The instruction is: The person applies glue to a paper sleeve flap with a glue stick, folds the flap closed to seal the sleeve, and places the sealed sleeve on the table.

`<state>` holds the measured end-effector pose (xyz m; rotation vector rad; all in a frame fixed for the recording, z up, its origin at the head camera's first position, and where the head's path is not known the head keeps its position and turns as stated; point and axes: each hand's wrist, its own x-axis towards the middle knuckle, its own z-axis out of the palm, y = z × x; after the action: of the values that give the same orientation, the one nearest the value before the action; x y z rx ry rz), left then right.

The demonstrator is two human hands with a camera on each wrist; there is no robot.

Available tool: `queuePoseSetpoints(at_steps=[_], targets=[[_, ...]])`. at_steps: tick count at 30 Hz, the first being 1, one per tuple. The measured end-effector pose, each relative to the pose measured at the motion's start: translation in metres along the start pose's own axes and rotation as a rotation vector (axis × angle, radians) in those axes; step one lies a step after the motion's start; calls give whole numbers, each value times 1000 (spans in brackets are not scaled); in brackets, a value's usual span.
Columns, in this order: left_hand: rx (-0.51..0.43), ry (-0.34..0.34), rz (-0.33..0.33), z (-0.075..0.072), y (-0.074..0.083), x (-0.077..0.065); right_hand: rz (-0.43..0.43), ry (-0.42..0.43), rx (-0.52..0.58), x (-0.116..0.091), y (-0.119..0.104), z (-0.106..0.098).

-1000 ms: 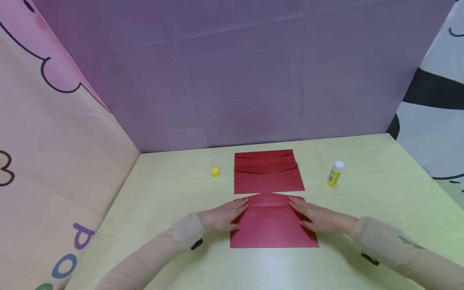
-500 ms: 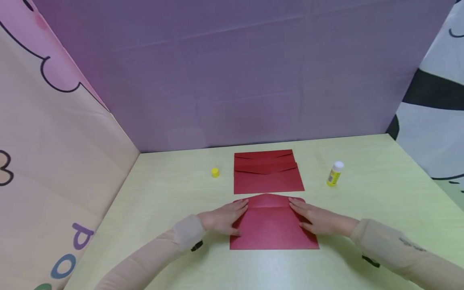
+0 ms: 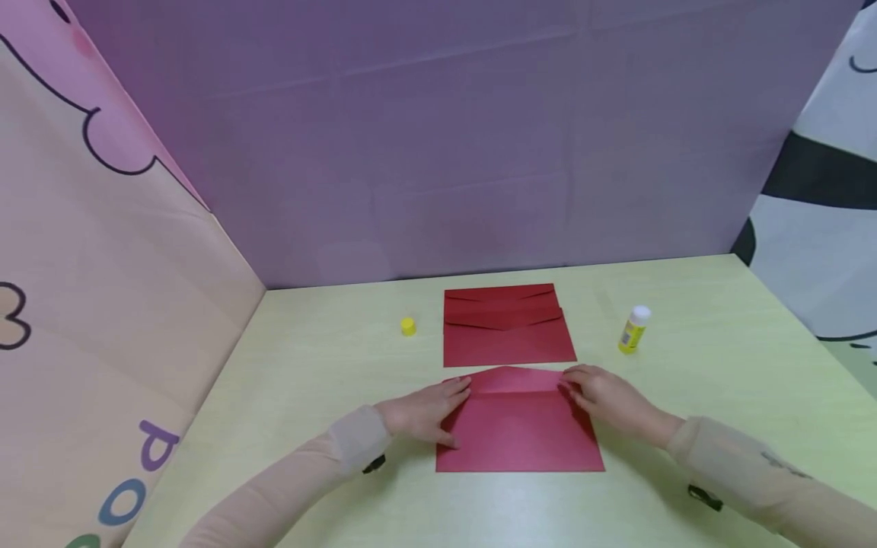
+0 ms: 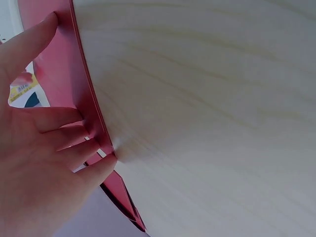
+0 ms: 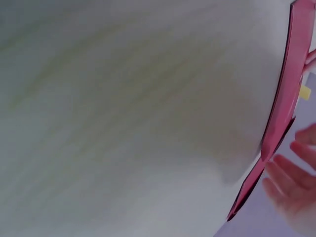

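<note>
A red envelope [image 3: 521, 434] lies on the table with its flap folded up and pointing away from me. My left hand [image 3: 423, 412] rests on its left side. In the left wrist view the fingers [image 4: 66, 136] of that hand lie over the envelope's edge, with the thumb spread apart on the red paper. My right hand [image 3: 617, 399] is at the right end of the flap, its fingers bent a little. Seen from the right wrist, those fingers look blurred and loosely spread beside the envelope [image 5: 286, 94], and exact contact is hard to make out.
Two more red envelopes [image 3: 507, 346] overlap just beyond the near one. A yellow cap [image 3: 408, 326] stands to their left, and a glue stick [image 3: 633, 329] with a white top stands to their right. A purple cloth wall [image 3: 438, 152] rises behind the table.
My right hand has slid slightly right and up to the flap's corner, and its straight fingers have bent. The left hand and the envelope have hardly moved.
</note>
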<state>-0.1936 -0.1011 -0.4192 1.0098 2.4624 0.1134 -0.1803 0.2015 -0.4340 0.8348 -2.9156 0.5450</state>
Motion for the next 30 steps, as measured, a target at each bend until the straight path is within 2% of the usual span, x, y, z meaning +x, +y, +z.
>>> queuePoseSetpoints(at_steps=[8,16,22,30], targets=[[-1,11,0,1,-2,1,191,229,140,-4,15,-12],[-13,8,5,0,-1,0,311,342,207,-13,29,-21],[-18,10,0,0,-1,0,388,355,228,-20,40,-27],[-13,21,2,0,-1,1,520,301,215,-18,59,-31]])
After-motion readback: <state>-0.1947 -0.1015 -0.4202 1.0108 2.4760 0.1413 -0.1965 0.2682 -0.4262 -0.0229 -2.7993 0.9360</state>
